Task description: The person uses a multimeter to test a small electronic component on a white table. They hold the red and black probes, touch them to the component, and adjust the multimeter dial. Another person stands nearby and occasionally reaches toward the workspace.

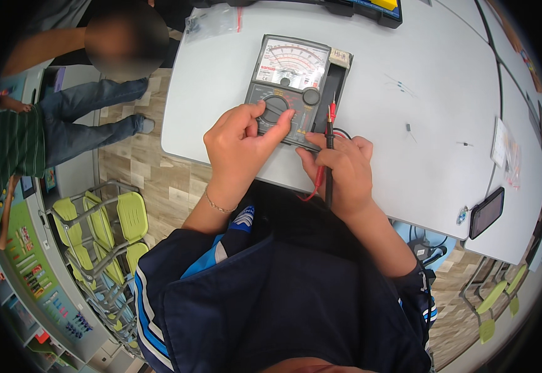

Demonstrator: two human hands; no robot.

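An analog multimeter with a needle scale lies face up near the front edge of the white table. My left hand has thumb and index finger on either side of its round selector knob. Just right of the meter, my right hand closes around the red and black test probes, their tips pointing away from me. The red lead loops below that hand. Beside the scale sits the meter's dark side compartment, with a pale label at its top.
Small leaded electronic components lie scattered on the right of the table. A smartphone rests at the right edge; a clear plastic bag lies far left. Green chairs and another person are to the left.
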